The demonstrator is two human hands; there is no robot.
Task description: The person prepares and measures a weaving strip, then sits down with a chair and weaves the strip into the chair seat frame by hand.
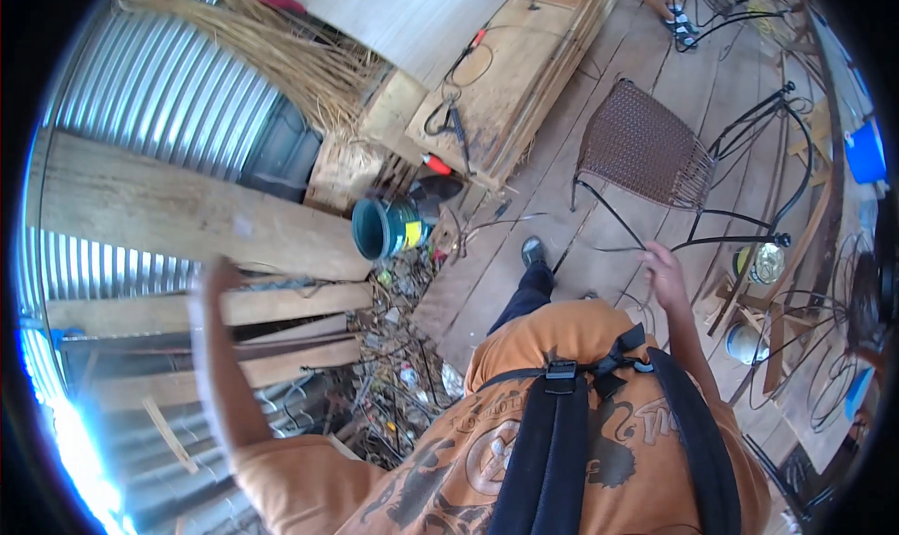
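Note:
A chair with a black metal frame and a brown woven panel lies in front of me to the right. Loose strand ends fringe one edge of the weave. My right hand is closed, thumb and fingers pinched on a thin brown strip, beside a bar of the chair frame. The strip curves away to the left above the floor. Out to the left, my left hand is raised near wooden boards; motion smears its fingers, and nothing can be made out in it.
A green bucket stands by a littered patch. Behind it, a wooden workbench carries cables and a tool. Bundled dry strips lean at corrugated metal. Wire coils and a blue container line the right. Another person's foot shows far off.

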